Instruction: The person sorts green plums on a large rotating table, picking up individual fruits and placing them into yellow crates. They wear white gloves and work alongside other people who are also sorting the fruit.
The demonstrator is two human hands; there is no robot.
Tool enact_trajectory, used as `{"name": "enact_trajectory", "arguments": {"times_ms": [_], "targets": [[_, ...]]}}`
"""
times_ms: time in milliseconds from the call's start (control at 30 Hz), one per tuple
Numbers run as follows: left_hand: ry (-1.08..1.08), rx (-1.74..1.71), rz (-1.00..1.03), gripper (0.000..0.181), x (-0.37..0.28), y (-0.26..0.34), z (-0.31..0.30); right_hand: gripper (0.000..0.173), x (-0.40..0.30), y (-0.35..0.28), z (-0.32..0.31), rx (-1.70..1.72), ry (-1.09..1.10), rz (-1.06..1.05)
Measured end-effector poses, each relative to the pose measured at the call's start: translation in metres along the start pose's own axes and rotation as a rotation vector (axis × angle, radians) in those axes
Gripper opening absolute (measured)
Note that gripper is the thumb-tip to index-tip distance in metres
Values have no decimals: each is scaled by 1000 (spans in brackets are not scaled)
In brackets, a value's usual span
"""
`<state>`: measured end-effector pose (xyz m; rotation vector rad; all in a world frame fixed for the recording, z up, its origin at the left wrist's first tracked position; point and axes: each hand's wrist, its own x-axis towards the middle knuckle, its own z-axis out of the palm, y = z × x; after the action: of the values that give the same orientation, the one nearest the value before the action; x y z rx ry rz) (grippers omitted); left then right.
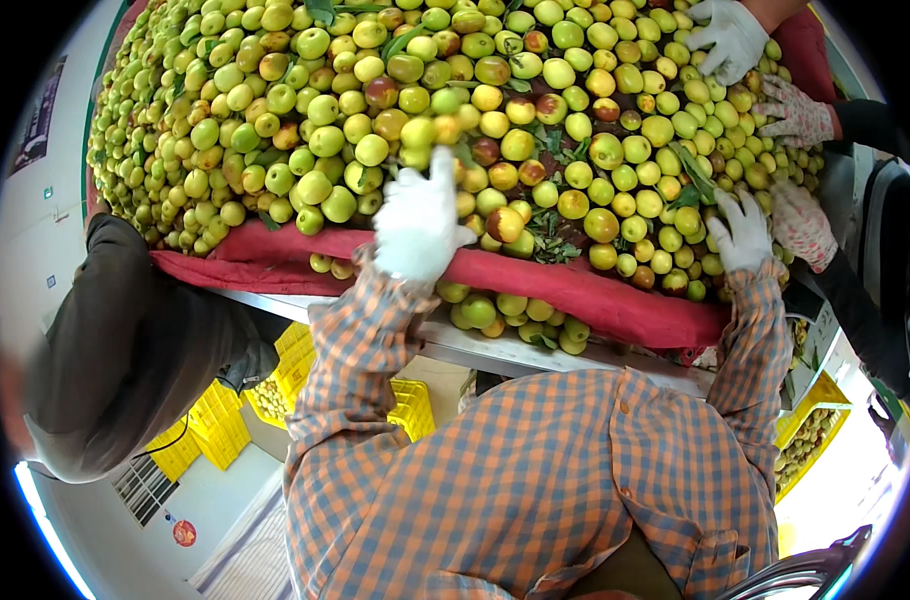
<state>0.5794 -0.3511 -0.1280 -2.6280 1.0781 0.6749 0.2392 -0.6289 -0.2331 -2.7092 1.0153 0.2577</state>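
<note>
A large heap of green and yellow jujubes, some with red-brown patches, lies before me. My left hand, in a white glove, is over the near side of the heap with one finger stretched forward. Just beyond its fingertips, a few jujubes are blurred; whether the hand grips any is hidden. Farther right, my right hand, also white-gloved, rests against smaller jujubes with its fingers apart. A rolled red cloth borders the heap in front of me. Leaf scraps lie among the fruit between my hands.
At the right, another person's patterned gloves are close to my right hand. A white-gloved hand reaches in above. A dark-sleeved person stands at left. Yellow crates are below the metal table edge, where more jujubes lie.
</note>
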Motion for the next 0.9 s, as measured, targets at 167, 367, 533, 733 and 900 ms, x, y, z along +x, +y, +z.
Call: {"name": "enact_trajectory", "arguments": {"times_ms": [167, 367, 533, 733, 900], "targets": [[-7, -318, 324, 85, 34, 33, -7, 47, -14, -44, -9, 279, -3, -84], [306, -741, 325, 48, 20, -35, -29, 47, -33, -93, -39, 108, 27, -238], [404, -828, 189, 38, -11, -68, -20, 45, -25, -160, -48, 313, 2, -445], [377, -965, 155, 38, -18, -57, -12, 34, 46, -213, 13, 268, 185, -807], [361, -970, 102, 38, -21, -65, -6, 35, 49, -171, 8, 356, 130, -623]]}}
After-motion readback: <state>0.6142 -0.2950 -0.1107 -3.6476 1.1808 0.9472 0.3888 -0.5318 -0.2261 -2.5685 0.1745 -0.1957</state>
